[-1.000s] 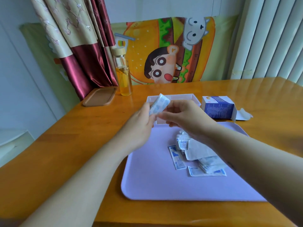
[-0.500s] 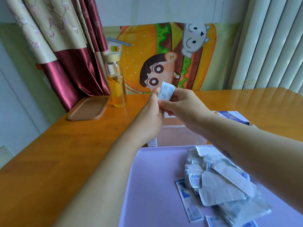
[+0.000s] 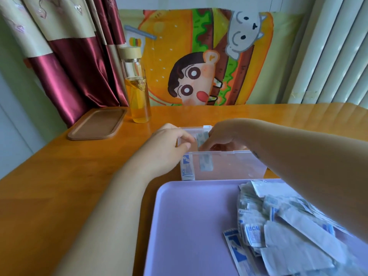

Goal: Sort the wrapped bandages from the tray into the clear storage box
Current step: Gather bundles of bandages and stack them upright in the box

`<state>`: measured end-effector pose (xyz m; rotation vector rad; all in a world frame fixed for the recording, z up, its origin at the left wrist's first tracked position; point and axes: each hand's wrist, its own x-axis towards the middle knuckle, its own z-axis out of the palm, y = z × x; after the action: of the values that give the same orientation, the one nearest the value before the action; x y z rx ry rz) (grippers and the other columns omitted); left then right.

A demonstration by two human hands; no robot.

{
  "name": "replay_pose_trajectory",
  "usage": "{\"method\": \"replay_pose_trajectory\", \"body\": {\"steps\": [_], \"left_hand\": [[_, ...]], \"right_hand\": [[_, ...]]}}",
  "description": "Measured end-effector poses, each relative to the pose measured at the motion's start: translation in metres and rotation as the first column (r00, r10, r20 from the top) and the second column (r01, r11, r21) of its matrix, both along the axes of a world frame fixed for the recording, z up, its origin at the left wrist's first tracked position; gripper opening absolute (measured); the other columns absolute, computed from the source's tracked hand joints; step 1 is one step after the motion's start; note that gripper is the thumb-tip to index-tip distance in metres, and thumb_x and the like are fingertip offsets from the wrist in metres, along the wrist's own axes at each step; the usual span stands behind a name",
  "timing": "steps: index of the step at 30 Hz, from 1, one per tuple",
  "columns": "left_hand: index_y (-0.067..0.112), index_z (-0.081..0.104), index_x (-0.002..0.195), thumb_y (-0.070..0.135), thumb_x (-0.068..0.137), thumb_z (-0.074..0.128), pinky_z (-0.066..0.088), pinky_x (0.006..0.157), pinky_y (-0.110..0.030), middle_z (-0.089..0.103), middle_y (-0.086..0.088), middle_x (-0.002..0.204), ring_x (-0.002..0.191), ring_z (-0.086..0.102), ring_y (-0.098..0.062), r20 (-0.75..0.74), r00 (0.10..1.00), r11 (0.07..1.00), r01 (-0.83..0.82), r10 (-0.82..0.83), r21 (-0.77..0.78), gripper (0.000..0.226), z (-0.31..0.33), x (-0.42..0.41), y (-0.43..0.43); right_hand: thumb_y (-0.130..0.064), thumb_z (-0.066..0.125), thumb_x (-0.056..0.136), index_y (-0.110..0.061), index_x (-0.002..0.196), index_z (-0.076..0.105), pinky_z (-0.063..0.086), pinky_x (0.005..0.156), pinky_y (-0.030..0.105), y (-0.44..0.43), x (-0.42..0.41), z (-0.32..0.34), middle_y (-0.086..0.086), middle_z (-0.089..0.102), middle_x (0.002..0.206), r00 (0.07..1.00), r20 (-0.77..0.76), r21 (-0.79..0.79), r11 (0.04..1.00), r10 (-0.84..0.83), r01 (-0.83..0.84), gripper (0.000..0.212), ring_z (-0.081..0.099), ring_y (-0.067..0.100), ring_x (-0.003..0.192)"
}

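Inside the open clear storage box [image 3: 229,153], left hand [image 3: 169,144] and right hand [image 3: 224,137], shared pinch on one wrapped bandage [image 3: 201,138].

readable text: none | wrapped bandages [image 3: 253,234] heaped on tray [image 3: 189,226]: blue lettering and blue block marks, all too blurred to read | upright bandage [image 3: 187,168] at the left end of clear storage box [image 3: 235,166]: blue print, illegible | raised bandage [image 3: 201,138] at the box's rim: faint pale print, illegible

storage box [image 3: 229,166] behind tray [image 3: 189,216], bottle [image 3: 137,92] behind-left
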<state>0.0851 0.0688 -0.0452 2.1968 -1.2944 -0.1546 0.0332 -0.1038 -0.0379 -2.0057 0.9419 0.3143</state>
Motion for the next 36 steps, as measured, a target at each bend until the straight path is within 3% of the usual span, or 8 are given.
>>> {"method": "replay_pose_trajectory", "body": {"steps": [4, 9, 14, 18, 20, 25, 30, 36], "left_hand": [[0.034, 0.062, 0.111, 0.027, 0.098, 0.047, 0.034, 0.074, -0.017, 0.046, 0.009, 0.122, 0.102, 0.043, -0.006, 0.028, 0.999, 0.996, 0.019, -0.022, 0.090, 0.022, -0.002, 0.006, 0.001], [0.035, 0.065, 0.107, 0.026, 0.098, 0.046, 0.033, 0.062, -0.013, 0.044, 0.012, 0.109, 0.099, 0.045, -0.008, 0.015, 0.999, 0.989, 0.039, -0.042, 0.140, 0.022, -0.003, 0.009, 0.001], [0.033, 0.066, 0.107, 0.026, 0.098, 0.047, 0.034, 0.064, -0.016, 0.043, 0.012, 0.106, 0.096, 0.045, -0.007, 0.036, 0.998, 0.989, 0.047, -0.052, 0.141, 0.022, -0.004, 0.009, 0.001], [0.032, 0.066, 0.110, 0.025, 0.098, 0.046, 0.036, 0.074, -0.021, 0.043, 0.012, 0.107, 0.097, 0.044, -0.007, 0.037, 0.998, 0.988, 0.052, -0.057, 0.143, 0.024, -0.004, 0.009, 0.001], [0.032, 0.065, 0.110, 0.025, 0.098, 0.046, 0.035, 0.073, -0.020, 0.043, 0.011, 0.109, 0.097, 0.044, -0.007, 0.033, 0.998, 0.989, 0.052, -0.057, 0.141, 0.024, -0.003, 0.009, 0.001], [0.031, 0.065, 0.111, 0.024, 0.098, 0.046, 0.033, 0.063, -0.013, 0.050, 0.008, 0.120, 0.094, 0.044, -0.006, 0.028, 0.998, 0.989, 0.051, -0.056, 0.138, 0.024, -0.003, 0.009, 0.002], [0.030, 0.065, 0.113, 0.024, 0.098, 0.046, 0.035, 0.074, -0.020, 0.049, 0.006, 0.126, 0.096, 0.044, -0.006, 0.033, 0.998, 0.990, 0.047, -0.052, 0.136, 0.025, -0.004, 0.009, 0.002], [0.030, 0.065, 0.113, 0.023, 0.098, 0.046, 0.036, 0.074, -0.020, 0.049, 0.006, 0.125, 0.095, 0.044, -0.007, 0.048, 0.997, 0.990, 0.049, -0.056, 0.130, 0.025, -0.005, 0.010, 0.001]], "right_hand": [[-0.021, 0.059, 0.091, -0.005, 0.072, 0.053, 0.044, 0.050, 0.017, -0.005, 0.010, -0.012, 0.007, 0.055, 0.060, 0.978, -0.195, -0.025, 0.997, 0.068, -0.074, 0.026, 0.052, 0.013, 0.049], [-0.023, 0.063, 0.089, -0.007, 0.070, 0.054, 0.046, 0.044, 0.015, -0.007, 0.013, -0.025, 0.002, 0.056, 0.049, 0.973, -0.227, -0.043, 0.998, 0.032, -0.043, 0.026, 0.052, 0.008, 0.040], [-0.012, 0.069, 0.083, -0.005, 0.090, 0.058, 0.051, 0.066, 0.021, -0.003, 0.016, -0.033, 0.008, 0.058, 0.071, 0.986, -0.166, -0.007, 1.000, -0.014, 0.013, 0.015, 0.055, 0.013, 0.060], [-0.029, 0.073, 0.080, -0.007, 0.069, 0.057, 0.041, 0.039, 0.012, 0.001, 0.014, -0.028, 0.000, 0.056, 0.039, 0.968, -0.236, -0.249, 0.958, 0.082, -0.142, 0.029, 0.053, 0.009, 0.033], [-0.030, 0.074, 0.079, -0.008, 0.069, 0.057, 0.040, 0.035, 0.011, 0.005, 0.013, -0.026, 0.000, 0.059, 0.040, 0.970, -0.230, -0.300, 0.942, 0.083, -0.152, 0.030, 0.055, 0.008, 0.030], [-0.019, 0.072, 0.082, -0.006, 0.076, 0.058, 0.043, 0.035, 0.014, 0.011, 0.012, -0.021, 0.006, 0.065, 0.063, 0.973, -0.215, -0.231, 0.964, 0.080, -0.130, 0.021, 0.060, 0.009, 0.036], [-0.010, 0.067, 0.086, 0.000, 0.090, 0.060, 0.050, 0.041, 0.019, 0.015, 0.012, -0.018, 0.010, 0.067, 0.074, 0.979, -0.194, -0.130, 0.988, 0.058, -0.084, 0.013, 0.066, 0.013, 0.045], [-0.016, 0.065, 0.087, -0.006, 0.084, 0.061, 0.056, 0.070, 0.024, 0.015, 0.008, -0.015, 0.010, 0.071, 0.101, 0.980, -0.187, -0.164, 0.981, 0.073, -0.105, 0.011, 0.069, 0.014, 0.074]]}}
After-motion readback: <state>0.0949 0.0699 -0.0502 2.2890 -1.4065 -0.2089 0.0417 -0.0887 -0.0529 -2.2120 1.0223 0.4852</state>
